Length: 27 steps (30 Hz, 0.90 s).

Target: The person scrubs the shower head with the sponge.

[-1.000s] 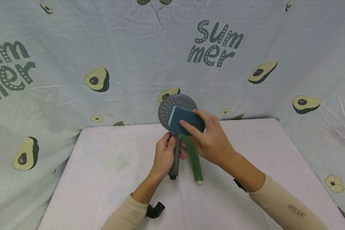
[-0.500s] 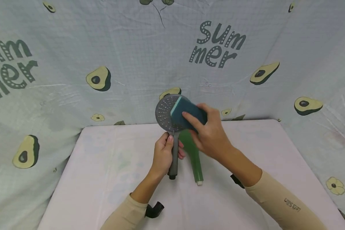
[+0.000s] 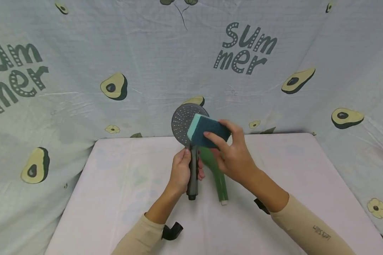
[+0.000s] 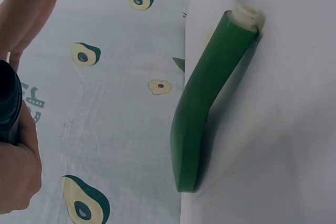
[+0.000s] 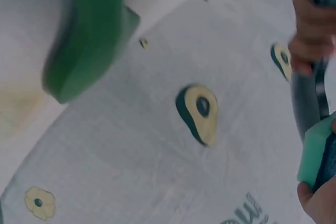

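My left hand (image 3: 180, 170) grips the handle of a grey shower head (image 3: 180, 122), its round, dotted face upright and turned towards me. In front of the right part of that face is a sponge (image 3: 210, 134), dark teal on one side and light turquoise (image 5: 314, 153) on the other. My right hand (image 3: 237, 156) holds it between thumb and fingers. Whether the sponge touches the face I cannot tell. Behind the hands a green shower head (image 3: 221, 186) with a white threaded end lies on the table; the left wrist view shows the green handle (image 4: 205, 87) whole.
A pale pink cloth covers the table (image 3: 121, 184). Behind it hangs a light curtain (image 3: 153, 71) printed with avocados and lettering. Black wrist mounts (image 3: 172, 232) show beside both forearms.
The sponge first shifts up across the grey shower head's face, then back down and tilts, showing more of its light edge. The left hand keeps its grip; the handle turns slightly.
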Motion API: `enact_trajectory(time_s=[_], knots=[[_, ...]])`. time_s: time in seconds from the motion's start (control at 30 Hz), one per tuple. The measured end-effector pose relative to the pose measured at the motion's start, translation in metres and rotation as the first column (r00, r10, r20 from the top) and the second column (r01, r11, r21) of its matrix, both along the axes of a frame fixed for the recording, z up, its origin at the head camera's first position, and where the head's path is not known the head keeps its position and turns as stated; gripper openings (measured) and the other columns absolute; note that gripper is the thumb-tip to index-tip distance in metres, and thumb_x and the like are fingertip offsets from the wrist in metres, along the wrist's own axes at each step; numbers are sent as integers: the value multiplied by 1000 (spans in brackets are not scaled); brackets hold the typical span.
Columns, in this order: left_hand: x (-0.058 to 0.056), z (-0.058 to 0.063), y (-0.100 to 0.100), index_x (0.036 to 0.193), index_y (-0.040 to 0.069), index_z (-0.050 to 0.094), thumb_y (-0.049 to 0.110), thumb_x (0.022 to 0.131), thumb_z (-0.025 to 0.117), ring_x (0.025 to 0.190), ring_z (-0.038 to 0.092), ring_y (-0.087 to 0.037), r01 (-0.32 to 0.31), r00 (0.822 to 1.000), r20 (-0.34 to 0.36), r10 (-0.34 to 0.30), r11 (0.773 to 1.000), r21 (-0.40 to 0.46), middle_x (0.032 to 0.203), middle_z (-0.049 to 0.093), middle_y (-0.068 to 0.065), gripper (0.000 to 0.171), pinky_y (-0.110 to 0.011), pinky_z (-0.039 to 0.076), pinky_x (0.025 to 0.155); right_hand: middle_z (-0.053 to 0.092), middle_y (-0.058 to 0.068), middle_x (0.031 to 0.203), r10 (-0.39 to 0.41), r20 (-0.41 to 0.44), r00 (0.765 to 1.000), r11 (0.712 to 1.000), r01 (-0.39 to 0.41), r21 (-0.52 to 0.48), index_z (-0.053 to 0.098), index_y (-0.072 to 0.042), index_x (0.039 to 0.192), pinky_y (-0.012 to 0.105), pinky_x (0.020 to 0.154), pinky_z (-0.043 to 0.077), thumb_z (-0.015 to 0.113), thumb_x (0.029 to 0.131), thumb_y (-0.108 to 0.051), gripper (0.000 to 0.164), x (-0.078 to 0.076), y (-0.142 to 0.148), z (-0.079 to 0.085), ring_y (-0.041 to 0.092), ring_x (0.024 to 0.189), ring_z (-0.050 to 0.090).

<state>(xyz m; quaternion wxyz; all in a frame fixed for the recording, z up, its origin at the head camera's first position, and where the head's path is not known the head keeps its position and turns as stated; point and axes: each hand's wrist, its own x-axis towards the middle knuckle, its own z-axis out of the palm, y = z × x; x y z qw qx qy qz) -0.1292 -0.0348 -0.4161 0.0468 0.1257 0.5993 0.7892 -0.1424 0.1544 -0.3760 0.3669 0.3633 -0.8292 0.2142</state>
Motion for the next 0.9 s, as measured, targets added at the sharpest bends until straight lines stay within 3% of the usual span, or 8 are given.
enact_trajectory(time_s=[0.1, 0.17, 0.37, 0.5, 0.7, 0.8, 0.9], knots=[[1, 1, 0, 112, -6, 52, 22, 114, 21, 48, 63, -11, 31, 999, 27, -32, 999, 24, 72, 61, -9, 43, -27, 54, 45, 32, 31, 152, 0, 31, 1000, 996, 3, -92, 53, -13, 142, 58, 99, 50, 76, 92, 0, 57, -4, 3, 6, 46, 135, 43], [2, 1, 0, 112, -6, 52, 22, 114, 19, 48, 63, -11, 52, 998, 38, -53, 998, 38, 70, 61, -8, 43, -27, 55, 45, 31, 31, 152, 23, 26, 999, 995, -20, -101, 52, -13, 141, 59, 98, 50, 73, 95, -3, 52, -4, 3, 2, 46, 134, 44], [-1, 4, 0, 105, -3, 57, 25, 114, 17, 44, 60, -11, 48, 999, 9, -48, 996, 70, 62, 61, -1, 49, -26, 52, 42, 35, 30, 143, 103, -73, 992, 993, -99, 56, 50, -18, 137, 56, 101, 52, 51, 108, -21, 29, 0, -5, -24, 45, 131, 44], [-1, 3, 0, 106, -2, 55, 24, 114, 19, 44, 60, -11, 52, 998, 21, -53, 997, 63, 63, 60, -1, 45, -25, 52, 43, 34, 31, 143, 107, -66, 992, 993, -104, 52, 50, -18, 136, 56, 100, 53, 50, 108, -21, 29, -1, 0, -23, 45, 130, 46], [3, -1, 1, 112, -9, 51, 26, 114, 23, 47, 61, -11, 58, 998, 22, -58, 998, -10, 70, 61, -9, 44, -27, 54, 45, 30, 32, 151, 76, 141, 987, 985, -52, -163, 42, -8, 148, 60, 101, 52, 70, 97, -6, 58, -11, 17, 13, 44, 137, 43], [3, -3, 0, 115, -12, 50, 27, 115, 23, 49, 62, -12, 57, 998, -27, -59, 996, -72, 75, 59, -21, 47, -28, 55, 46, 32, 26, 154, 79, 270, 960, 973, -15, -231, 35, -9, 155, 62, 102, 51, 72, 95, -2, 71, -17, 24, 29, 39, 140, 42], [2, -2, -2, 119, -11, 50, 26, 115, 23, 50, 62, -12, 33, 996, -77, -42, 994, -106, 78, 57, -28, 46, -29, 56, 47, 32, 22, 155, 134, 379, 916, 959, -23, -283, 29, -13, 161, 63, 102, 52, 67, 98, -2, 74, -18, 26, 33, 37, 138, 45]])
